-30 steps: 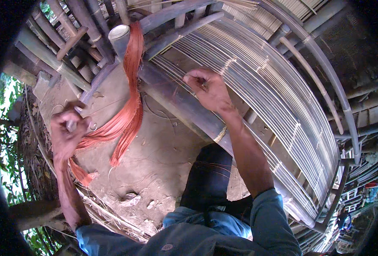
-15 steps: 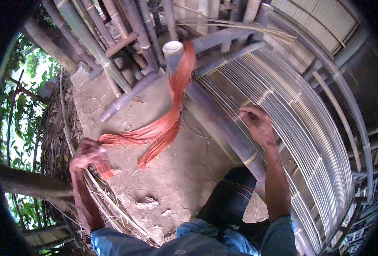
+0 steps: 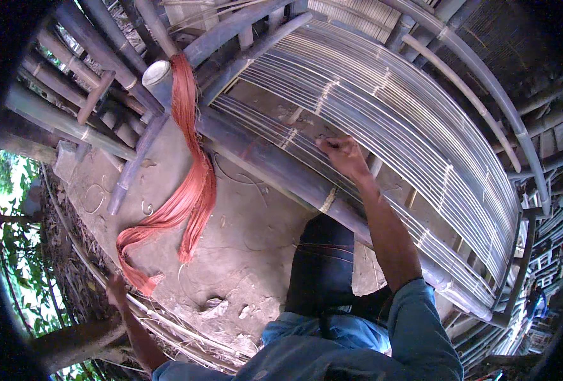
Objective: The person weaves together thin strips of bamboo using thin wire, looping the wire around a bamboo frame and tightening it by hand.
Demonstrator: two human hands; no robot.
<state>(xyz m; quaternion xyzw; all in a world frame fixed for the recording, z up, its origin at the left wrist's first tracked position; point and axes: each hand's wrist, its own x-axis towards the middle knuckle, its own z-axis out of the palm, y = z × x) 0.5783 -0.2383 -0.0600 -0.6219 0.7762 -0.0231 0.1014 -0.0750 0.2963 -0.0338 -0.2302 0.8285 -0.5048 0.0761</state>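
Observation:
A hank of orange-red strands [image 3: 195, 168] hangs over the cut end of a bamboo pole [image 3: 158, 75], its loose tails spreading over the bare ground. Just beside the lower left tail is my left hand [image 3: 117, 292], small and blurred, apart from the hank; its fingers do not show clearly. My right hand [image 3: 343, 155] is above the slatted bamboo platform [image 3: 415, 120], near its front pole. The fingers there are curled and pinched together, and whatever is between them is too small to make out. A few thin orange strands [image 3: 324, 249] lie across my knee.
A thick bamboo pole [image 3: 268, 162] edges the platform's near side. Upright and leaning bamboo poles [image 3: 72, 120] stand at the far left. Dry sticks [image 3: 173, 333] and a log [image 3: 81, 343] lie by the left edge, with green leaves beyond. Small scraps [image 3: 214, 308] dot the ground.
The view has swung right. My left hand has let go of the hank's left tail and moved down toward me; that tail now hangs lower. My right hand stays over the platform, fingers still curled.

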